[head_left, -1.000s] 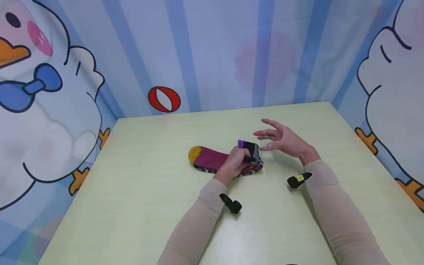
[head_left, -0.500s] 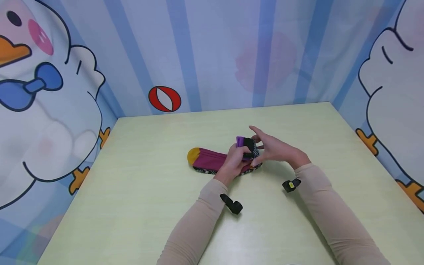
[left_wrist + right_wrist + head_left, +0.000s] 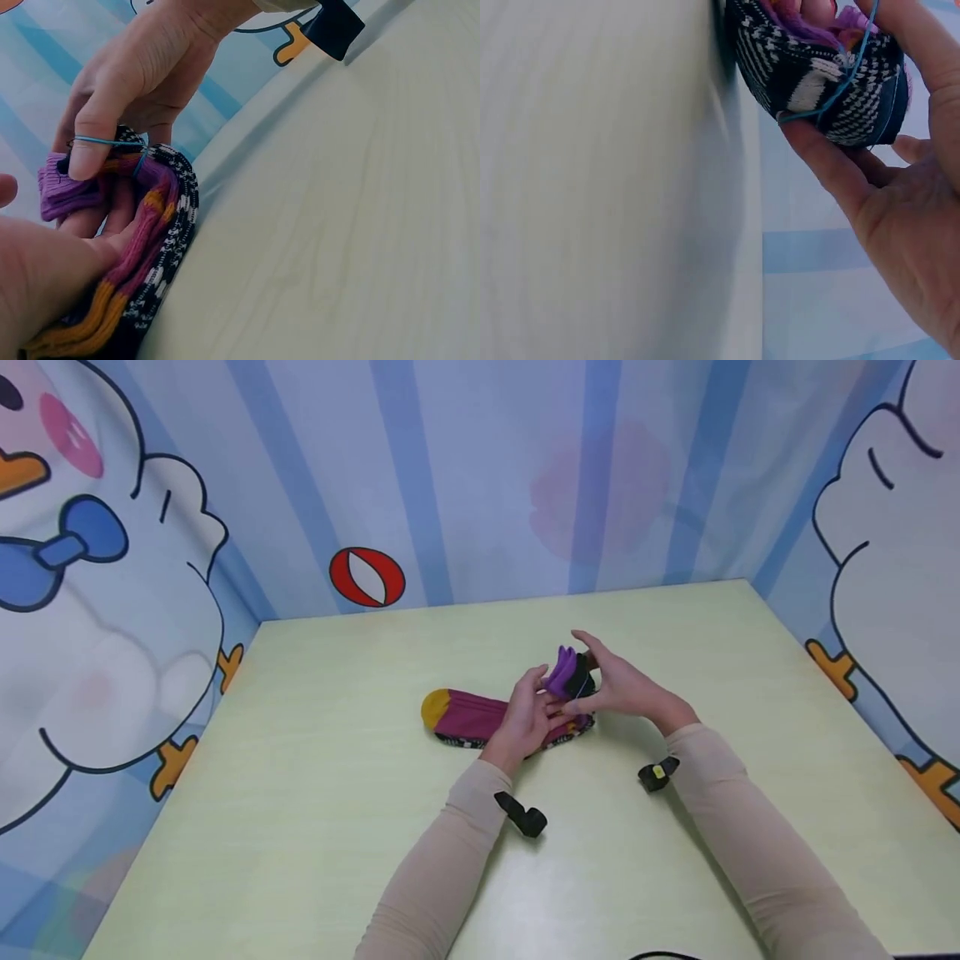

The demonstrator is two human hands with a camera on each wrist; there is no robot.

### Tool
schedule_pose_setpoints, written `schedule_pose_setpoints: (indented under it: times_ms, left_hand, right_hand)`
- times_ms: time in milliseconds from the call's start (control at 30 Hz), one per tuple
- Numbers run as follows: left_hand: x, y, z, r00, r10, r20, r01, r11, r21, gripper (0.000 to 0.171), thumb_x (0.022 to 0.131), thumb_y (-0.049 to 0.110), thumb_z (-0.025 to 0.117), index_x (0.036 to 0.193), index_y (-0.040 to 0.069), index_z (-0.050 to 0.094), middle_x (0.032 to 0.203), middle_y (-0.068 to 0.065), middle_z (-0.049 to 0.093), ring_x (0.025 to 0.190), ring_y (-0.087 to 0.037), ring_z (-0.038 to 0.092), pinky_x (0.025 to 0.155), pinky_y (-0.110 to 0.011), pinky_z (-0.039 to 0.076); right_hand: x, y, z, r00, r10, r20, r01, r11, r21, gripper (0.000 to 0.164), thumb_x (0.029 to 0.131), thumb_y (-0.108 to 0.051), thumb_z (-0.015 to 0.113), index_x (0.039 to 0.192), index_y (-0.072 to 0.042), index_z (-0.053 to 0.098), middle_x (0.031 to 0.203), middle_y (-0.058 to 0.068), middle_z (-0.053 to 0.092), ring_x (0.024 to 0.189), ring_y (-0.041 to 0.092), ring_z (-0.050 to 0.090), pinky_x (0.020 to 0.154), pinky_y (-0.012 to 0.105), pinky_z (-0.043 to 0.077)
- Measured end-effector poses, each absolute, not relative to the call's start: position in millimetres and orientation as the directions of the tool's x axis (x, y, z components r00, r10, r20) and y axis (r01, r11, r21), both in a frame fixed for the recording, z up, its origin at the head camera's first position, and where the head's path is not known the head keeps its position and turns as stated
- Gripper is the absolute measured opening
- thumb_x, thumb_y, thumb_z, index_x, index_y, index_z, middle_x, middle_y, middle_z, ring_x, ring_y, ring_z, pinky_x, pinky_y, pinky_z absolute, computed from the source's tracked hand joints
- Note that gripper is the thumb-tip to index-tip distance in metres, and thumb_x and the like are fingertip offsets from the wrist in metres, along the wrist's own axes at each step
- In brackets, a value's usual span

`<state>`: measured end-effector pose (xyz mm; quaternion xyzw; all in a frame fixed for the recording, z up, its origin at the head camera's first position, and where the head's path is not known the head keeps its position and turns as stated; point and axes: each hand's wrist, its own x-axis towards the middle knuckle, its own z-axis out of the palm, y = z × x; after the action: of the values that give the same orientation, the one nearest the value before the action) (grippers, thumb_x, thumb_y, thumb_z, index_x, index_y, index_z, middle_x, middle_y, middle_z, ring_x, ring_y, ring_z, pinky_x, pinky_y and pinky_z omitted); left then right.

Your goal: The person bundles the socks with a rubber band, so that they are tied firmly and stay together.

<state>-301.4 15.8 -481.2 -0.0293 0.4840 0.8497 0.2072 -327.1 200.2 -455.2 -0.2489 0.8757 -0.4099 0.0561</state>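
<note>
A pair of maroon socks with mustard toes and black-and-white patterned sides lies on the table, its purple cuff end folded up and back. My left hand is palm up with fingers extended into the fold, as the left wrist view shows. Around the folded end my right hand has its thumb on one side and fingers on the other. A thin blue elastic band stretches from the right thumb to a fingertip, across the patterned knit. Part of the band behind the socks is hidden.
The pale table meets a striped blue backdrop at its far edge, with printed cartoon birds at both sides. Black wrist cameras sit on both sleeves. A dark curved line shows at the near edge.
My right hand has come left onto the folded cuff end with the band. The left hand has loosened its grip and turned palm up; the purple cuff now stands higher.
</note>
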Motion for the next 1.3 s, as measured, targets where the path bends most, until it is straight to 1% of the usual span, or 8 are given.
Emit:
schedule_pose_setpoints:
  times_ms: [167,267,400,533,700,900,1100,1300]
  left_hand:
    - [-303,21,-475,-0.897,0.386,-0.214,-0.370,-0.394,0.841,0.065,0.102,0.052,0.042,0.135,-0.004,0.046,0.130,-0.021,0.060,0.124,-0.032,0.055,0.109,-0.047,0.039]
    - [-304,25,-471,-0.890,0.425,-0.165,-0.331,-0.355,0.875,0.063,0.104,0.052,0.038,0.134,-0.001,0.053,0.114,-0.009,0.064,0.104,-0.020,0.060,0.100,-0.038,0.044]
    - [-306,29,-466,-0.874,0.473,-0.110,-0.275,-0.295,0.915,0.054,0.107,0.051,0.035,0.129,0.008,0.057,0.092,0.002,0.054,0.082,-0.010,0.051,0.081,-0.026,0.043]
    - [-309,31,-465,-0.864,0.489,-0.118,-0.252,-0.217,0.943,0.057,0.106,0.050,0.037,0.135,0.004,0.055,0.107,0.001,0.056,0.094,-0.011,0.054,0.083,-0.024,0.045]
    - [-309,35,-467,-0.881,0.445,-0.163,-0.252,-0.147,0.957,0.043,0.105,0.029,0.052,0.127,-0.007,0.062,0.108,-0.002,0.063,0.099,-0.013,0.059,0.093,-0.028,0.048]
    - [-305,33,-473,-0.906,0.383,-0.181,-0.257,-0.159,0.953,0.033,0.106,0.013,0.049,0.123,-0.013,0.062,0.099,-0.005,0.060,0.095,-0.015,0.060,0.100,-0.036,0.048]
    - [-302,33,-482,-0.942,0.265,-0.205,-0.257,-0.179,0.950,0.029,0.104,0.008,0.051,0.120,-0.012,0.065,0.095,-0.010,0.065,0.085,-0.015,0.063,0.090,-0.033,0.054]
    - [-294,38,-487,-0.965,0.113,-0.235,-0.243,-0.063,0.968,0.021,0.095,0.009,0.057,0.092,-0.005,0.073,0.075,-0.006,0.067,0.069,-0.012,0.064,0.072,-0.028,0.058]
  right_hand:
    - [-332,201,-453,-0.869,-0.468,0.161,-0.413,0.507,-0.756,0.118,0.076,-0.024,0.089,0.160,-0.012,0.007,0.131,0.022,0.049,0.119,0.034,0.050,0.104,0.054,0.039]
    - [-333,200,-449,-0.858,-0.482,0.180,-0.434,0.491,-0.755,0.119,0.075,-0.020,0.089,0.160,-0.012,0.007,0.130,0.021,0.048,0.112,0.032,0.053,0.098,0.050,0.043]
    - [-333,198,-443,-0.850,-0.497,0.176,-0.435,0.471,-0.768,0.121,0.072,-0.019,0.091,0.160,-0.011,0.008,0.131,0.019,0.047,0.112,0.032,0.053,0.099,0.050,0.042]
    - [-332,199,-442,-0.823,-0.538,0.185,-0.478,0.477,-0.738,0.114,0.076,-0.018,0.089,0.160,-0.009,0.013,0.135,0.021,0.046,0.119,0.034,0.051,0.104,0.053,0.038]
    - [-330,200,-442,-0.771,-0.597,0.224,-0.559,0.464,-0.687,0.088,0.084,-0.005,0.078,0.157,-0.008,0.028,0.129,0.017,0.056,0.113,0.030,0.056,0.097,0.050,0.044]
    - [-331,205,-447,-0.769,-0.601,0.216,-0.546,0.444,-0.710,0.075,0.086,0.004,0.071,0.152,-0.008,0.038,0.121,0.013,0.063,0.109,0.027,0.059,0.097,0.049,0.044]
    - [-334,211,-456,-0.773,-0.602,0.197,-0.500,0.389,-0.773,0.070,0.088,0.000,0.071,0.150,-0.005,0.041,0.121,0.016,0.062,0.103,0.026,0.058,0.093,0.040,0.045]
    - [-333,219,-461,-0.827,-0.533,0.179,-0.408,0.349,-0.844,0.053,0.091,0.005,0.058,0.143,-0.003,0.050,0.122,0.022,0.058,0.100,0.028,0.055,0.077,0.029,0.051]
